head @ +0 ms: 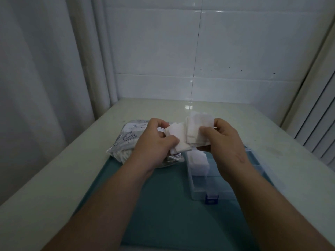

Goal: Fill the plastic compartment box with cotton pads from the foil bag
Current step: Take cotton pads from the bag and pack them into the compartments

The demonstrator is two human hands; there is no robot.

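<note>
Pads [194, 131] hang above the table [235, 116], between both hands. Left hand [155, 142] fingers pinch a few; right hand [223, 138] fingers clamp a fanned stack. Below, the open box [201, 180] on the teal mat [159, 205] holds pads in its far-left compartment. The bag [126, 140] lies left of it.

Soft, matt white cotton pads [197, 130] with a faintly fibrous face, and behind them the foil bag [126, 140], crinkled and shiny with a clear plastic window showing fluffy white cotton inside. The compartment box [201, 185] is clear, smooth, glossy plastic with a hard blue plastic latch [211, 198], sitting on a matt teal mat [163, 196]. The pale counter [235, 113] looks smooth with a dull sheen, and the white wall tiles [235, 42] are glazed and glossy.
</note>
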